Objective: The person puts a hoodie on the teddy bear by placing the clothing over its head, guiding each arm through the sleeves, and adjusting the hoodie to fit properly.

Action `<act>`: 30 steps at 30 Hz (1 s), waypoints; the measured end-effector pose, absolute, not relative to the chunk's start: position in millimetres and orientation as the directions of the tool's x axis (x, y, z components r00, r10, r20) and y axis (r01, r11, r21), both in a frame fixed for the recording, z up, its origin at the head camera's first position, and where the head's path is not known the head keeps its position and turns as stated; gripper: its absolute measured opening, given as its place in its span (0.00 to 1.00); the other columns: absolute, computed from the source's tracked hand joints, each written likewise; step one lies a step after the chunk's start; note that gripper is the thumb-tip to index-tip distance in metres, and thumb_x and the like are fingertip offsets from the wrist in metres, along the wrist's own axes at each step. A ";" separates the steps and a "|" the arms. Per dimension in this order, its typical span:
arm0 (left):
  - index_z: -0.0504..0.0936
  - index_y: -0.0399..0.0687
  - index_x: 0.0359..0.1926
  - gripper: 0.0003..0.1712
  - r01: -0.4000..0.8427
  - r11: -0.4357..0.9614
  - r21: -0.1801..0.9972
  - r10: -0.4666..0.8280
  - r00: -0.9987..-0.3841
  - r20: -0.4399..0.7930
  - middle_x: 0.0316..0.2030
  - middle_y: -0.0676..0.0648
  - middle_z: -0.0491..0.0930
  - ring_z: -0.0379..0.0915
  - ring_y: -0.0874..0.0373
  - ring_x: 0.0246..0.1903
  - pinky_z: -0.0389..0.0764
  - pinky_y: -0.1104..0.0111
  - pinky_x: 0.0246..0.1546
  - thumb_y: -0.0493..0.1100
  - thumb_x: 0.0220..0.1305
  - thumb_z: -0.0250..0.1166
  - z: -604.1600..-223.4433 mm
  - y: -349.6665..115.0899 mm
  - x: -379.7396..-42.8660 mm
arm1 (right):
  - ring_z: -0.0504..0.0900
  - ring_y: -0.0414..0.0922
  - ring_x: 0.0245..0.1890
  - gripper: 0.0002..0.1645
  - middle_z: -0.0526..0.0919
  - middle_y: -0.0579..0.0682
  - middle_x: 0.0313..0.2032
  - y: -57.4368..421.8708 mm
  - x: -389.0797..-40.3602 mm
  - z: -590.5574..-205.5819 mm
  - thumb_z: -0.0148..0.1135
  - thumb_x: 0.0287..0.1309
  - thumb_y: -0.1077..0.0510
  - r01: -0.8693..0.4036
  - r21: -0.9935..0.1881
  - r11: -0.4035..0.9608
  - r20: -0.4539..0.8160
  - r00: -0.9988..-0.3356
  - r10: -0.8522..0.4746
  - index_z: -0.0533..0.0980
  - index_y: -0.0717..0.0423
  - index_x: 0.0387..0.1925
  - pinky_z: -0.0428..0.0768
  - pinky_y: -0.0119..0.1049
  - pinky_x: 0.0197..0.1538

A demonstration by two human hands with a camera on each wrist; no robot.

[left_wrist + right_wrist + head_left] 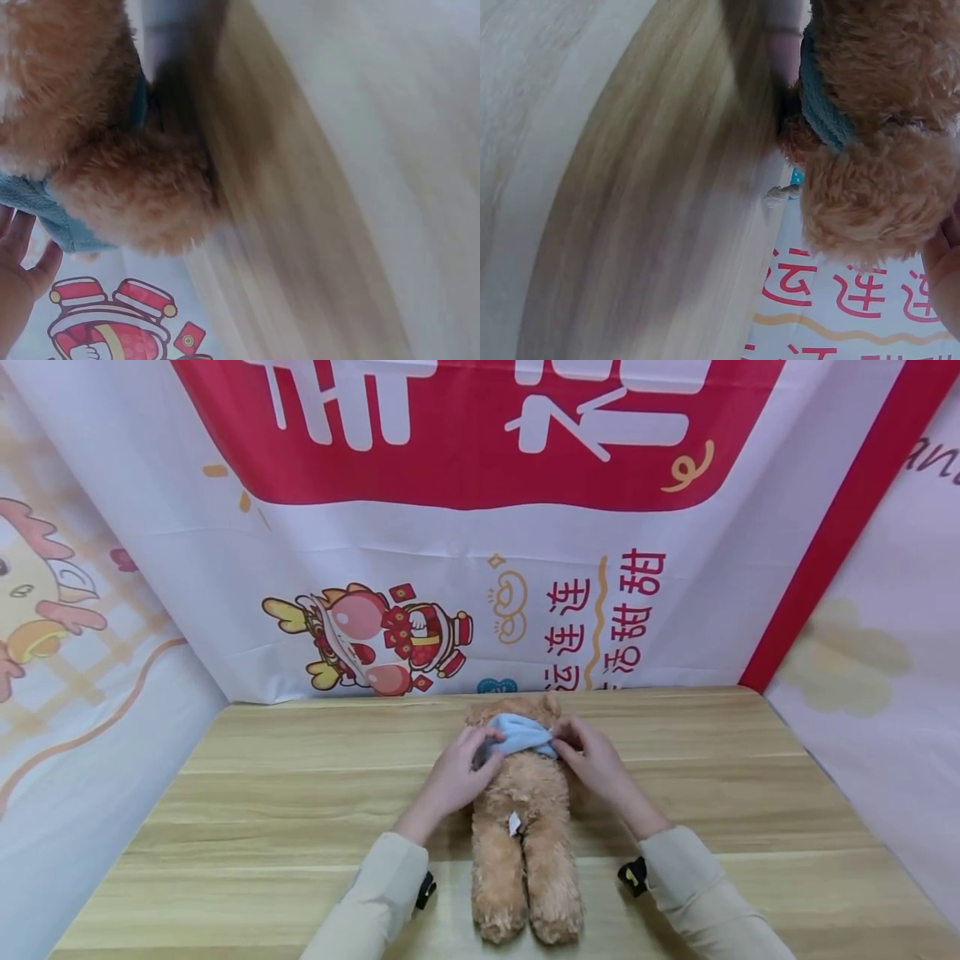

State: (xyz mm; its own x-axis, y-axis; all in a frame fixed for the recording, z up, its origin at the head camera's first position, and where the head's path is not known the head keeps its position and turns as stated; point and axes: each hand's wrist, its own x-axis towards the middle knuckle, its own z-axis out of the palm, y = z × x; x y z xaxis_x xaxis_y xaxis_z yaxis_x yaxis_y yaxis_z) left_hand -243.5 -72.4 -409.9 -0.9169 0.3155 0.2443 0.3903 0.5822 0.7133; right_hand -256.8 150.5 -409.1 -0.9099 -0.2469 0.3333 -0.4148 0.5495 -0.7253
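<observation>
A fluffy brown teddy bear (pixel 528 789) lies flat on the wooden table, legs toward me, with a small white tag (pixel 513 823) between the legs. Light blue cloth (pixel 517 733) is wrapped about its neck like a scarf. At the cloth's left side, my left hand (pixel 453 772) curls thumb and forefinger onto its edge; in the left wrist view its fingers (pixel 19 240) lie against the cloth (pixel 71 229). My right hand (pixel 600 764) pinches the cloth's right end. Bear fur (pixel 877 199) hides most of that hand in the right wrist view.
The wood-grain table (pixel 300 827) reaches back to a white and red printed curtain (pixel 420 539), close behind the bear's head. More printed cloth hangs on the left (pixel 82 693) and right (pixel 862 635). Black wrist straps (pixel 633 875) sit beneath the sleeves.
</observation>
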 end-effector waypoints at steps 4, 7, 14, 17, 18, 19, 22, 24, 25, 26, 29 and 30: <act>0.72 0.54 0.58 0.32 0.358 0.628 0.691 0.314 -0.929 0.196 0.61 0.46 0.70 0.66 0.47 0.63 0.64 0.45 0.64 0.63 0.56 0.66 -410.9 -74.3 -240.5 | 0.80 0.50 0.39 0.05 0.80 0.55 0.37 151.0 -255.6 -409.3 0.63 0.55 0.68 -0.541 -0.624 0.565 0.467 -0.837 -0.286 0.80 0.60 0.36 0.81 0.41 0.42; 0.71 0.54 0.59 0.38 0.347 0.649 0.677 0.309 -0.934 0.181 0.61 0.46 0.70 0.66 0.47 0.63 0.62 0.46 0.65 0.65 0.52 0.68 -411.0 -74.8 -239.4 | 0.79 0.50 0.37 0.11 0.80 0.55 0.36 152.5 -255.1 -411.1 0.69 0.50 0.66 -0.594 -0.549 0.588 0.516 -0.794 -0.322 0.82 0.59 0.38 0.81 0.44 0.41; 0.66 0.53 0.66 0.49 0.413 0.701 0.581 0.379 -0.906 0.188 0.65 0.44 0.67 0.63 0.46 0.65 0.63 0.46 0.65 0.68 0.46 0.70 -410.9 -73.7 -235.4 | 0.82 0.51 0.40 0.11 0.84 0.55 0.38 153.4 -253.3 -414.7 0.69 0.50 0.65 -0.601 -0.426 0.676 0.537 -0.769 -0.345 0.83 0.60 0.39 0.82 0.44 0.45; 0.61 0.53 0.69 0.60 0.445 0.743 0.499 0.410 -0.893 0.186 0.67 0.43 0.64 0.61 0.45 0.67 0.63 0.47 0.66 0.71 0.37 0.72 -412.5 -71.2 -232.6 | 0.83 0.51 0.41 0.09 0.85 0.56 0.40 153.4 -252.1 -413.7 0.65 0.55 0.64 -0.563 -0.487 0.668 0.485 -0.810 -0.329 0.82 0.60 0.39 0.83 0.43 0.45; 0.60 0.52 0.69 0.63 0.451 0.755 0.476 0.412 -0.891 0.191 0.68 0.42 0.63 0.61 0.45 0.67 0.63 0.47 0.66 0.73 0.34 0.73 -413.0 -70.0 -232.0 | 0.83 0.51 0.42 0.08 0.85 0.57 0.41 153.5 -251.6 -412.6 0.64 0.57 0.64 -0.545 -0.533 0.647 0.451 -0.830 -0.327 0.82 0.60 0.40 0.83 0.42 0.45; 0.59 0.53 0.70 0.64 0.447 0.769 0.456 0.405 -0.894 0.192 0.68 0.42 0.62 0.60 0.44 0.67 0.63 0.48 0.66 0.74 0.33 0.73 -413.6 -68.8 -231.5 | 0.83 0.51 0.43 0.09 0.84 0.57 0.42 154.0 -251.3 -411.7 0.62 0.58 0.63 -0.520 -0.583 0.624 0.413 -0.851 -0.324 0.81 0.61 0.41 0.83 0.41 0.45; 0.59 0.53 0.70 0.63 0.424 0.792 0.438 0.366 -0.905 0.216 0.68 0.40 0.60 0.62 0.43 0.66 0.64 0.48 0.66 0.74 0.35 0.72 -413.9 -65.1 -230.5 | 0.81 0.48 0.45 0.11 0.83 0.59 0.45 157.2 -250.6 -408.2 0.58 0.62 0.63 -0.448 -0.731 0.515 0.287 -0.886 -0.364 0.80 0.63 0.44 0.82 0.35 0.46; 0.60 0.53 0.69 0.60 0.410 0.802 0.433 0.341 -0.911 0.231 0.68 0.40 0.60 0.63 0.42 0.65 0.65 0.48 0.65 0.73 0.37 0.72 -413.9 -63.3 -229.8 | 0.79 0.43 0.46 0.13 0.81 0.62 0.48 160.5 -250.9 -406.6 0.54 0.65 0.63 -0.393 -0.806 0.443 0.210 -0.889 -0.406 0.78 0.65 0.47 0.79 0.30 0.47; 0.61 0.53 0.69 0.59 0.407 0.805 0.431 0.333 -0.912 0.240 0.67 0.39 0.60 0.63 0.41 0.64 0.65 0.48 0.65 0.72 0.38 0.72 -413.8 -62.6 -229.3 | 0.77 0.40 0.47 0.14 0.81 0.63 0.49 162.2 -251.3 -406.6 0.53 0.66 0.63 -0.373 -0.829 0.416 0.186 -0.886 -0.424 0.77 0.67 0.48 0.77 0.28 0.47; 0.61 0.53 0.69 0.58 0.411 0.806 0.425 0.330 -0.909 0.253 0.67 0.39 0.60 0.64 0.41 0.64 0.65 0.48 0.65 0.71 0.39 0.72 -413.8 -62.1 -228.8 | 0.76 0.37 0.47 0.15 0.80 0.65 0.50 163.8 -251.6 -406.5 0.51 0.66 0.63 -0.359 -0.848 0.391 0.168 -0.880 -0.444 0.76 0.68 0.49 0.76 0.26 0.47; 0.62 0.55 0.69 0.58 0.430 0.813 0.394 0.332 -0.897 0.293 0.66 0.39 0.60 0.64 0.41 0.63 0.66 0.49 0.65 0.72 0.39 0.72 -413.8 -60.4 -226.9 | 0.73 0.33 0.45 0.13 0.78 0.66 0.48 165.5 -252.3 -408.0 0.49 0.65 0.65 -0.345 -0.871 0.350 0.160 -0.872 -0.462 0.75 0.70 0.46 0.73 0.24 0.46; 0.62 0.55 0.68 0.58 0.442 0.811 0.383 0.337 -0.888 0.313 0.66 0.38 0.60 0.64 0.41 0.62 0.66 0.49 0.64 0.72 0.38 0.72 -413.7 -59.8 -226.3 | 0.72 0.33 0.43 0.12 0.78 0.64 0.46 164.9 -252.3 -408.4 0.50 0.64 0.66 -0.346 -0.870 0.352 0.166 -0.877 -0.451 0.74 0.69 0.44 0.73 0.24 0.46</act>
